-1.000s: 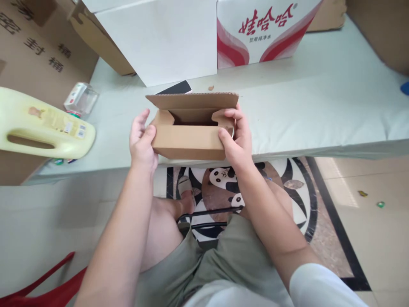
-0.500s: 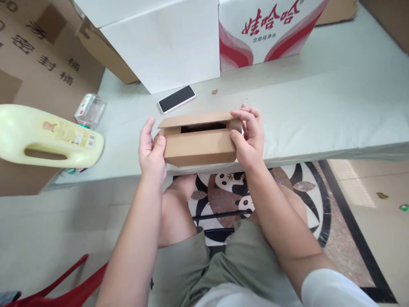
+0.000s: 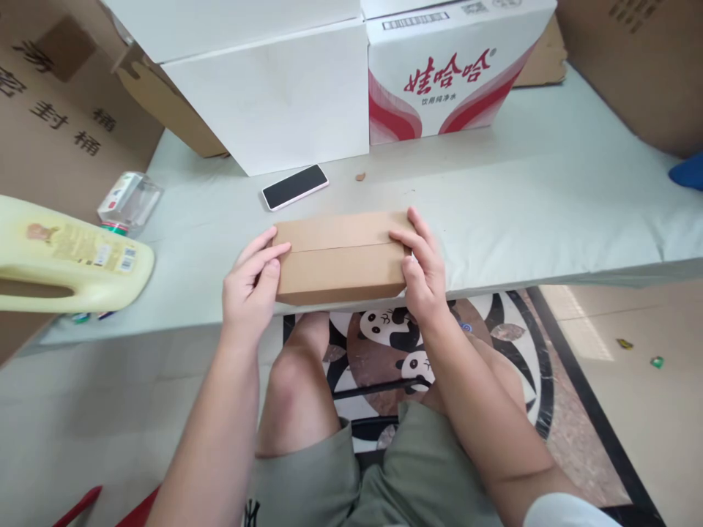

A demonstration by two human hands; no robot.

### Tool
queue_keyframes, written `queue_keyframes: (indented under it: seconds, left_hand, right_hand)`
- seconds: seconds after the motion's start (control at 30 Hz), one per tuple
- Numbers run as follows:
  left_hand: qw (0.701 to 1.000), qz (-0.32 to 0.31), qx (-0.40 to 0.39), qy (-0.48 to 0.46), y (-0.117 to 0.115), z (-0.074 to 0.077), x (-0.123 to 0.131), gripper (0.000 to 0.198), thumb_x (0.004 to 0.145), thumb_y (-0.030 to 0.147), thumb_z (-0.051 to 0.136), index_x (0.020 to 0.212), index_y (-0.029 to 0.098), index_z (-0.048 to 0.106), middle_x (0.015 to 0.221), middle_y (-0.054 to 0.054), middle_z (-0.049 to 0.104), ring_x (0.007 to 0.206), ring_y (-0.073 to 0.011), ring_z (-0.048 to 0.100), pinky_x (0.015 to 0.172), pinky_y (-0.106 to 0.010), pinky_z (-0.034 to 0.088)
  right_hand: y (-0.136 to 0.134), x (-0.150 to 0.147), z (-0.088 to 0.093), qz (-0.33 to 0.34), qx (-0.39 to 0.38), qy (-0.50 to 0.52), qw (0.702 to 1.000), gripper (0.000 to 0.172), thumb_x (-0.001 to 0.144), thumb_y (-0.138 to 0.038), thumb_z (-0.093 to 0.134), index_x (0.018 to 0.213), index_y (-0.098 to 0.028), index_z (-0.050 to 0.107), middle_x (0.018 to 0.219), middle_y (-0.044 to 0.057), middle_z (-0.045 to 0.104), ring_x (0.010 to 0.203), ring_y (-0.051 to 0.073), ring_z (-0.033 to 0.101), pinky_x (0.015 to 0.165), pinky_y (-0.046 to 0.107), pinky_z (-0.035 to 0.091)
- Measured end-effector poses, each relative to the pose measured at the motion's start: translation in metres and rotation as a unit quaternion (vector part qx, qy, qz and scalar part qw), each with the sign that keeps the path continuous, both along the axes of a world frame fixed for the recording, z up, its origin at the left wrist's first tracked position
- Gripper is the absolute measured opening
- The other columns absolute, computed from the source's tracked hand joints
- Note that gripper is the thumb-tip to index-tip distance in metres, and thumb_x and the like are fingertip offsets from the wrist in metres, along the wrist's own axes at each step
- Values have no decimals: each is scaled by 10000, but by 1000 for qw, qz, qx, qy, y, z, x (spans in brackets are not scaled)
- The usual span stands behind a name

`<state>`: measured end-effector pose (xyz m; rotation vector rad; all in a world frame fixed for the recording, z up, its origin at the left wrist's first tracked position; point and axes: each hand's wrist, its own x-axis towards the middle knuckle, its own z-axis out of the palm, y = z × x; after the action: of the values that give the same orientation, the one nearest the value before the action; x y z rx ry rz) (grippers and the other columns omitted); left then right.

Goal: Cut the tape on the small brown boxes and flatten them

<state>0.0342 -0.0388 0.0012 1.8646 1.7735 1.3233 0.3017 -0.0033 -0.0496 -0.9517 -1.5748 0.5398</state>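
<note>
A small brown cardboard box [image 3: 340, 267] is held between my two hands at the front edge of the cloth-covered table [image 3: 494, 219]. Its top flaps lie flat and meet along a seam, so the inside is hidden. My left hand [image 3: 250, 282] grips the left end, with fingertips on the top and the thumb at the side. On the right end, my right hand [image 3: 425, 271] is closed round the corner, its fingers resting over the top flap. Behind the box lies a phone [image 3: 295, 187] with a dark screen.
A yellow jug [image 3: 104, 256] and a clear plastic bottle [image 3: 132, 201] lie on the left. White cartons [image 3: 285, 102], one with red lettering [image 3: 439, 95], stand at the back. Large brown cartons [image 3: 49, 139] flank both sides. A blue object [image 3: 686, 172] shows at the right edge.
The box's top flaps have gone from partly raised, with a dark gap, to closed flat. My fingers have moved onto the top. The view has shifted slightly.
</note>
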Motion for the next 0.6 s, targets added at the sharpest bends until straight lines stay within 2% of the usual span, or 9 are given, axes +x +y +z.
queue_keyframes:
  seconds: [0.07,0.17,0.27,0.3,0.37,0.47,0.53,0.6]
  left_hand:
    - [995,8,-11,99,-3,14,3,315,986,328,527,1134,266,798,1410,-56,697,1357,-278,621,1213,-476,460]
    - [965,-8,-53,257,-8,38,19,419,968,417,541,1298,252,739,1465,-78,658,1447,-345,531,1250,-542,386]
    - [912,-74,-180,361,-6,58,43,771,914,573,607,1582,210,477,1673,-106,424,1571,-415,335,1285,-610,282]
    - [895,-91,-207,384,-3,62,50,917,857,629,669,1622,198,407,1710,-116,352,1592,-430,277,1294,-607,260]
    - [878,-113,-230,405,7,64,60,1033,801,661,731,1649,211,349,1739,-117,281,1606,-440,228,1305,-606,216]
    - [901,-132,-202,361,27,58,53,994,740,659,805,1597,302,448,1716,-83,347,1597,-453,242,1308,-625,168]
    - [932,-138,-180,284,37,52,34,1083,574,692,900,1530,334,540,1678,-79,418,1564,-489,291,1303,-641,162]
    - [954,-142,-161,211,42,47,8,1129,529,688,923,1533,348,534,1684,-64,414,1557,-495,301,1301,-643,161]
  right_hand:
    - [1,-1,-1,4,-8,2,1000,380,1029,-422,408,1252,-252,664,1630,112,477,1544,321,426,1250,599,373]
    - [1,-3,-1,5,-15,-4,1000,357,1016,-390,417,1238,-253,661,1628,106,475,1548,311,417,1259,590,363]
    - [1,-4,1,3,-10,-5,1000,347,1016,-374,410,1229,-256,657,1623,101,476,1545,302,421,1264,585,355]
    - [1,-4,1,4,-10,-5,1000,350,1020,-377,403,1231,-257,655,1626,98,473,1546,300,419,1267,585,351]
    - [1,-4,2,12,-15,-2,1000,361,1031,-397,397,1248,-261,652,1639,94,458,1556,296,406,1273,579,343]
    - [-1,-5,1,41,-42,25,998,439,1040,-458,390,1387,-276,588,1688,93,392,1595,288,340,1278,561,342]
    - [-2,-7,-3,44,-84,59,994,532,1038,-502,375,1516,-286,466,1714,102,344,1600,284,333,1262,558,369]
    - [-3,-10,-10,18,-155,87,984,610,1027,-532,386,1580,-275,367,1709,131,347,1568,286,393,1235,556,407]
